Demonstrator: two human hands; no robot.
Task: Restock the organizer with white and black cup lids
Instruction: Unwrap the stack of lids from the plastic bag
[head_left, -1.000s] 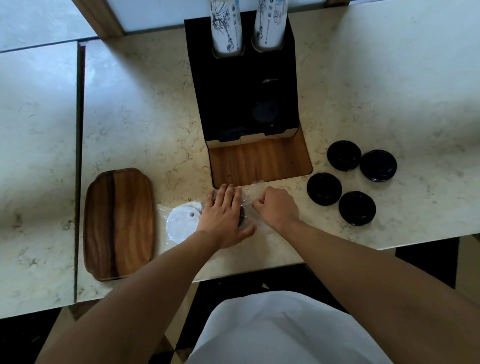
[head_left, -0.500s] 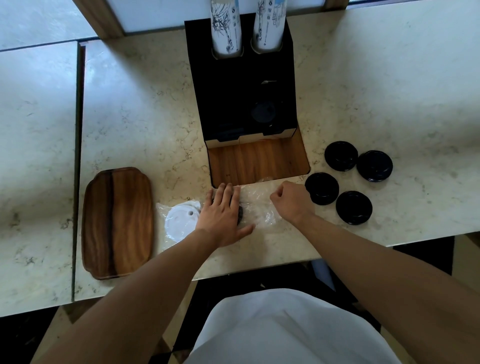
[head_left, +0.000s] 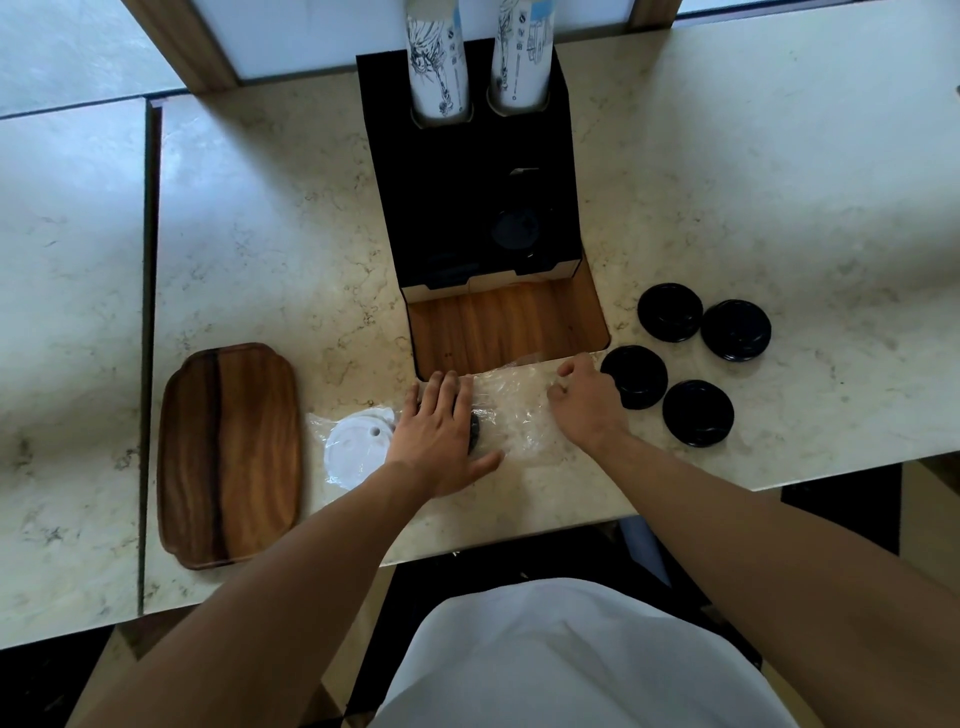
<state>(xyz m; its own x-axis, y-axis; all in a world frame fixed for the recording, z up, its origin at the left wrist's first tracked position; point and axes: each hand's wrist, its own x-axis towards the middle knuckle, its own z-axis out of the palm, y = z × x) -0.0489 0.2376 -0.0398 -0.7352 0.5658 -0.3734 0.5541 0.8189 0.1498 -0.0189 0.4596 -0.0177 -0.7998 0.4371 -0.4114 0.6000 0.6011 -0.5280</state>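
Note:
A clear plastic bag (head_left: 514, 410) lies flat near the counter's front edge, just in front of the black organizer (head_left: 467, 187). White lids (head_left: 353, 452) show through its left end. My left hand (head_left: 441, 436) presses flat on the bag, covering a black lid (head_left: 474, 434) of which only an edge shows. My right hand (head_left: 584, 400) is closed on the bag's right end. Several loose black lids (head_left: 696, 413) lie on the counter right of that hand. A black lid (head_left: 517, 228) sits in the organizer's right slot.
The organizer has a wooden base (head_left: 504, 327) and two stacks of printed paper cups (head_left: 439, 62) at its back. A wooden tray (head_left: 231, 454) lies at the left. The counter's front edge (head_left: 519, 535) runs just below my hands.
My right hand has moved to the right with the bag's end, stretching the plastic out towards the loose black lids. My left hand has stayed pressed on the bag.

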